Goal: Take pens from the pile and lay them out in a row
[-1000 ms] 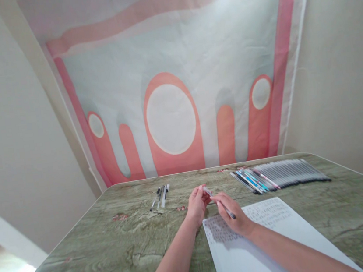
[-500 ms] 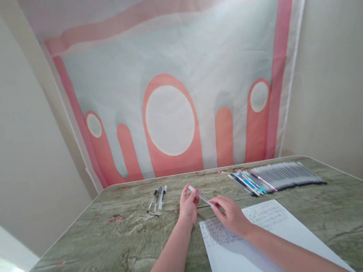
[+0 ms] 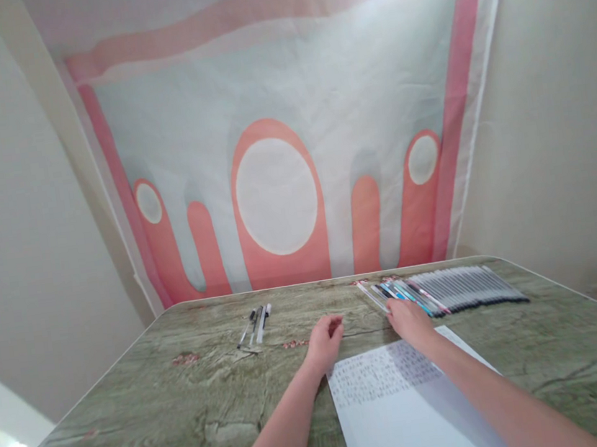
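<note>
My right hand [image 3: 411, 320] pinches the near end of a slim white pen [image 3: 371, 296]. The pen slants up and left, at the left end of a row of pens, beside the blue and white pens [image 3: 402, 296] there. My left hand [image 3: 325, 343] hovers over the table just above the top left corner of a written sheet of paper [image 3: 392, 415]. Its fingers are loosely curled, with a gap between thumb and fingers and nothing seen in them. Under my right forearm, part of the handwriting is hidden.
Many clear pens with dark ends [image 3: 464, 290] continue the row to the right. A small group of pens [image 3: 256, 324] lies at the left. The wood-grain table [image 3: 153, 415] ends at a wall hanging [image 3: 278, 197] with pink shapes.
My right hand has carried the pen right and away from me, to the row's left end. My left hand has let go of the pen and shifted slightly right.
</note>
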{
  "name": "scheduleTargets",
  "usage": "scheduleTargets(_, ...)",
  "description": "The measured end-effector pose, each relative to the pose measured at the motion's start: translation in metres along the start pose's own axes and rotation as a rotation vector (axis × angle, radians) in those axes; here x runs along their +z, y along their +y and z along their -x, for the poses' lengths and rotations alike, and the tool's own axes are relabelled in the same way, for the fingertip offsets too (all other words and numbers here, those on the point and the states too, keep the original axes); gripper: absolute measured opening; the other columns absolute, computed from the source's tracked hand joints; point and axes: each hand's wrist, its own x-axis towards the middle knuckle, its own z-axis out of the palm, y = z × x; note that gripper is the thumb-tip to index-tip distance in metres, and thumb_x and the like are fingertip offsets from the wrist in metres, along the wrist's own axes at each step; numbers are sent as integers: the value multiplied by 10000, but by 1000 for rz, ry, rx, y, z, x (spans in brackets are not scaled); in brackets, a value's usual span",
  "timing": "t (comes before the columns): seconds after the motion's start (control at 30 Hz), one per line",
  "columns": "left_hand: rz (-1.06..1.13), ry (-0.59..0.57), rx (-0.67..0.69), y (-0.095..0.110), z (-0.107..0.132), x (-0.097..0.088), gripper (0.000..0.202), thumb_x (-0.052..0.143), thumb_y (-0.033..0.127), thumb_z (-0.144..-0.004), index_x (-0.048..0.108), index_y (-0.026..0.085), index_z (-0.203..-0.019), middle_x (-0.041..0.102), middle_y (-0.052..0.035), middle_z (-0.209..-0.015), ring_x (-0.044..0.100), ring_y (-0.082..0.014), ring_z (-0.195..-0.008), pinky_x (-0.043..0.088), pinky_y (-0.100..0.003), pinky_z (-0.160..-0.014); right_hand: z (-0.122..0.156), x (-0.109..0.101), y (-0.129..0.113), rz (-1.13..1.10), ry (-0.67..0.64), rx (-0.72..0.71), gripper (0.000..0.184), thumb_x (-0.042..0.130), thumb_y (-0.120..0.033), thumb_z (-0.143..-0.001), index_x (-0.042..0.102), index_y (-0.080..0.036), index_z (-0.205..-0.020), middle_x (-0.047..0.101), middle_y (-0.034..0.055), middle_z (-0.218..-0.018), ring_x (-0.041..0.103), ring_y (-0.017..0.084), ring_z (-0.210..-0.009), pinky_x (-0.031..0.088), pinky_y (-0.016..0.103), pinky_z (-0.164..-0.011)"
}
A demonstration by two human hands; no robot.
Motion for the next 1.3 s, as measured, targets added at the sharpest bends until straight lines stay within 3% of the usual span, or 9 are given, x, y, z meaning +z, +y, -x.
scheduleTargets(0.17,-210,-106,151,5,10,3,135,588,135,-637,643,212,-734,558,-41,-793,497,-153,-745,354,-292,-812,-1,7,18,184,40,-4,159,453,-118,-744,609,-134,-719,621,127,-709,599,222,-677,387,287,-565)
scheduleTargets(0.33,-164,-87,126,6,14,5,134,596,125,-615,643,211,-707,552,-44,-768,483,-166,-750,343,-301,-834,4,14,18,240,122,-35,186,422,-85,-731,602,-135,-726,593,125,-745,577,215,-677,373,292,-563)
scheduleTargets(0.47,-223,-60,176,-1,6,-3,173,586,138,-633,642,218,-776,570,-52,-792,495,-175,-765,350,-310,-839,6,15,16,256,164,-53,158,448,-159,-740,605,-143,-735,571,130,-741,547,229,-696,359,313,-578)
scheduleTargets(0.6,-493,113,233,-2,-18,-37,251,568,120,-652,614,217,-879,579,-86,-930,495,-205,-925,306,-324,-898,8,10,8,240,183,-95,160,457,-226,-755,597,-148,-747,548,123,-754,519,249,-742,346,337,-609)
scheduleTargets(0.73,-869,289,88,8,-42,-94,309,498,40,-673,590,196,-923,564,-122,-1016,463,-221,-1033,250,-343,-929,10,5,-3,190,206,-159,163,437,-227,-776,586,-160,-781,538,107,-790,498,242,-786,337,344,-654)
scheduleTargets(0.9,-977,326,62,16,-42,-149,324,446,28,-700,590,184,-945,554,-131,-1059,424,-233,-1080,217,-365,-938,12,8,-8,119,226,-213,180,423,-218,-782,579,-171,-857,544,93,-839,488,228,-793,329,348,-685)
scheduleTargets(1.03,-1165,246,89,11,-39,-162,361,405,41,-728,576,190,-1009,554,-104,-1083,456,-194,-1037,267,-297,-918,12,15,-8,46,247,-246,193,426,-198,-775,581,-172,-886,550,88,-876,490,217,-819,323,345,-725)
scheduleTargets(1.3,-1286,110,63,1,-50,-153,394,358,88,-788,466,141,-1164,504,-100,-1175,428,-145,-1098,263,-256,-962,12,22,-6,-34,289,-324,187,432,-198,-774,578,-175,-887,555,66,-882,503,191,-812,337,320,-739)
